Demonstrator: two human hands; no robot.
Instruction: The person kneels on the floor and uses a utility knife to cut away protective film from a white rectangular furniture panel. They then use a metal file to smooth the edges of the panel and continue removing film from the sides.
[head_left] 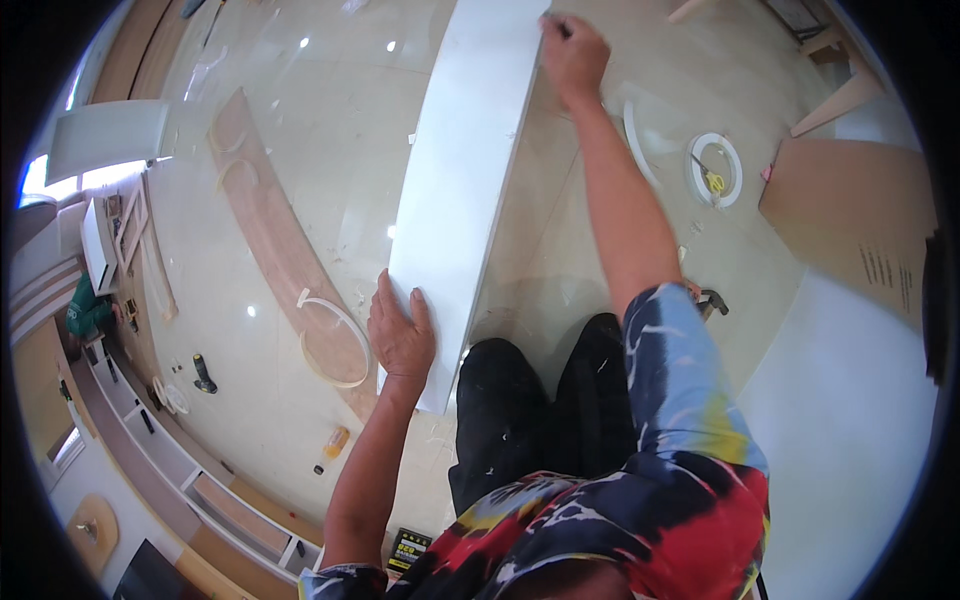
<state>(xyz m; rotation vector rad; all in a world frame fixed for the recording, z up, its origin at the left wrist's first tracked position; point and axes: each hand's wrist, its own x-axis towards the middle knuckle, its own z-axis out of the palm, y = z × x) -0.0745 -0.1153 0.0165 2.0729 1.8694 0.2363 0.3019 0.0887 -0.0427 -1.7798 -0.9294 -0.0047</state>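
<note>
A long white board point(462, 150) stretches away from my knees, tilted slightly to the right. My left hand point(402, 335) lies on its near left part, with the fingers stretched out and the thumb apart. At the far right edge of the board is my right hand point(577, 62), its fingers curled closed. Something small and dark shows between those fingers, too little to make out. To the left of the board, a brown wooden plank point(275, 235) lies on the floor. A looped pale strip point(362, 340) rests across its near end.
On the right lie a white roll of strip point(735, 170), yellow scissors point(712, 180), a hammer point(712, 300) and a cardboard box point(840, 220). Leftward are a cordless drill point(203, 374), a yellow bottle point(336, 441) and a long white cabinet point(170, 455). A person in green point(88, 308) is at far left.
</note>
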